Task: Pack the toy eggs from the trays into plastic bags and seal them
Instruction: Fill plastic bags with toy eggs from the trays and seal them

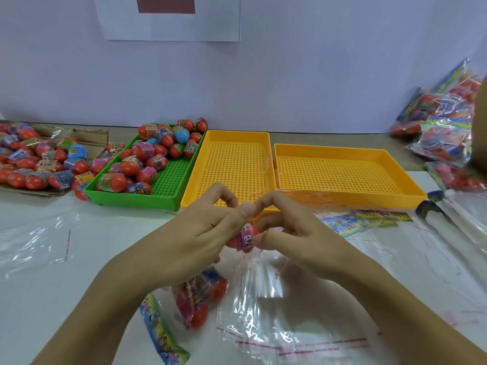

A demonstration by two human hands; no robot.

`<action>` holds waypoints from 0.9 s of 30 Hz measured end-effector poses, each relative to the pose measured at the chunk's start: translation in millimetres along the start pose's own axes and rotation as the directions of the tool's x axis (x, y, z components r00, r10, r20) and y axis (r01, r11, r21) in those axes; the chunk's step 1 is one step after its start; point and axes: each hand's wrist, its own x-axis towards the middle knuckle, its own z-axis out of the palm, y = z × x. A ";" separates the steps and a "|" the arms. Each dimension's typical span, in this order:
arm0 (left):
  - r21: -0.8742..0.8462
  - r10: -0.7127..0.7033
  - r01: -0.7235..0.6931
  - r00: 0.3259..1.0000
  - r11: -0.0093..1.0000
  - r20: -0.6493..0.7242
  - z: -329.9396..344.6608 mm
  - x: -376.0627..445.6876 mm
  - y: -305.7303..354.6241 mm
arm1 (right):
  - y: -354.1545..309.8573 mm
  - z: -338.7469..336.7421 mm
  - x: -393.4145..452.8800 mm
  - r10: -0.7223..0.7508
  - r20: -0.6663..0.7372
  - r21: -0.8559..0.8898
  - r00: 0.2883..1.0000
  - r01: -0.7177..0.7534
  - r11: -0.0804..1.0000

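Note:
My left hand and my right hand meet above the table's middle. Both pinch the mouth of a clear plastic bag, and a red toy egg with a pink label sits between the fingers of both hands. Lower in the same bag lie several red eggs beside a colourful header card. A green tray at the left holds several more eggs. Two yellow trays, one at centre and one to the right, hold no eggs.
A cardboard box heaped with eggs sits far left. Packed bags pile up at the right edge. Printed cards and loose clear bags lie on the white table.

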 end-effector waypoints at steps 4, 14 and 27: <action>-0.027 0.008 -0.009 1.000 1.000 -0.014 0.9 0.9 -0.3 | 0.5 4.7 1.4 -0.080 -0.033 -0.016 0.996 0.080 0.997; -0.062 0.036 -0.043 0.993 0.997 -0.115 10.7 4.6 2.3 | 4.9 8.0 -1.7 -0.162 -0.009 -0.001 0.987 0.162 0.987; -0.819 -0.408 -0.101 0.828 0.565 -0.384 9.4 12.3 17.4 | -5.0 4.6 -5.7 -0.012 -0.405 -0.092 0.914 -0.028 0.995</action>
